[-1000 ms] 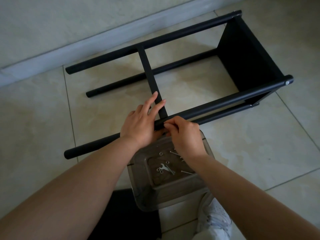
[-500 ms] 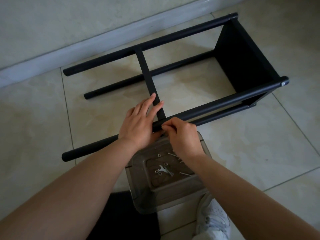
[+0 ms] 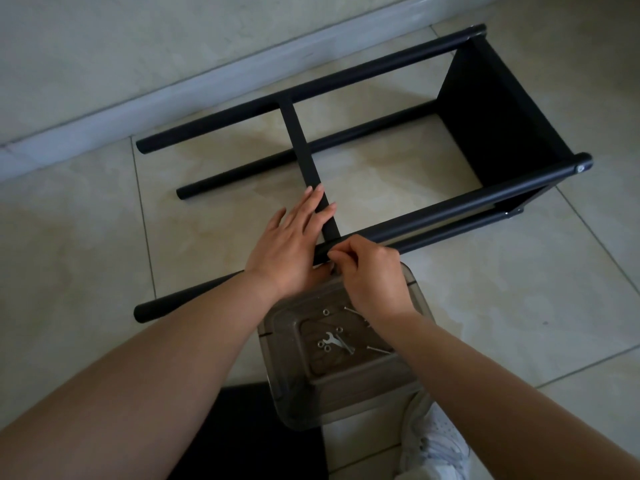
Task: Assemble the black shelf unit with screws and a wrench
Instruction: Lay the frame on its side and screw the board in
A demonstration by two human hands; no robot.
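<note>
The black metal shelf frame point(image 3: 381, 133) lies on its side on the tiled floor point(image 3: 485, 306). The left hand point(image 3: 291, 244) presses flat, fingers spread, to keep the thin black crossbar point(image 3: 298, 143) from moving. The right hand point(image 3: 367, 271) pinches something tiny at the joint, probably a screw. The small silver wrench point(image 3: 330, 339) waits in the clear plastic box point(image 3: 346, 382).

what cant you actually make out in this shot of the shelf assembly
All in the head view:
- Whatever the right hand pinches against the near pole: its own curled fingers hide it.
- The joint where the crossbar meets that pole: covered by both hands, the left hand lying flat on it.
- The screws and washers in the clear plastic bin: too small to count, partly behind the right wrist.
- The shoe: cut off by the bottom edge.
</note>
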